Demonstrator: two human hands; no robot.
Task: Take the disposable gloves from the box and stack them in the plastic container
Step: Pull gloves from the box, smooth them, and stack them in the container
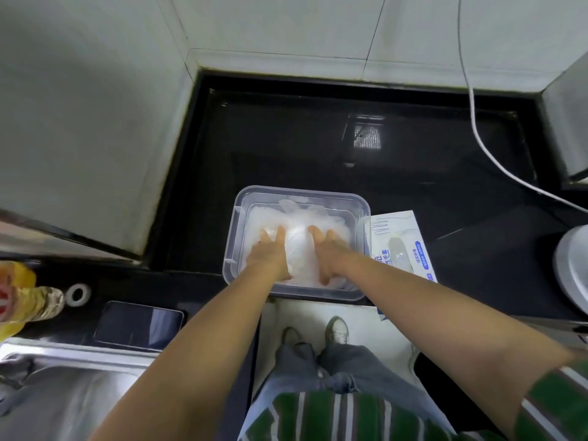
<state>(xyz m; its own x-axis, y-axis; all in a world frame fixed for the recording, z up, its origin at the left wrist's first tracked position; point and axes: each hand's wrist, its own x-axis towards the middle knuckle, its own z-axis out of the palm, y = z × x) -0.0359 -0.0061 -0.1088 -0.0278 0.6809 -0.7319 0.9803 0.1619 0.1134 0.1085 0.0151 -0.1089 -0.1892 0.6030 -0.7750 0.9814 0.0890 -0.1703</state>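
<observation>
Several things lie on the black table (286,138); I tell them from left to right. At the far left edge a yellow bottle (19,300) shows, blurred, with a small white ring (78,294) just beside its end. Near the ring a dark phone (138,324) lies flat with the screen up, and in front of it is a steel sink (63,393).

In the middle, at the front edge of the table, stands the clear plastic container (231,237). It is filled with the disposable gloves (300,249), a white, thin, crumpled pile that reaches nearly to the rim. Both grips are bare hands, and both are inside the container, on top of the pile. The left grip (269,254) lies palm down with the fingers straight and presses the left part of the pile. The right grip (329,251) does the same on the right part, its fingers stretched forward. Neither grip has fingers curled round anything. The gloves are under both palms, and a hump of them rises between the two grips. The fingertips sink a little into the film.

Just beside the right wall of the container lies the box (405,246), white and blue, flat, with its oval opening upward. Behind it a white cable (496,163) runs across the table. At the far right edge shows part of a round metal pot (572,268).
</observation>
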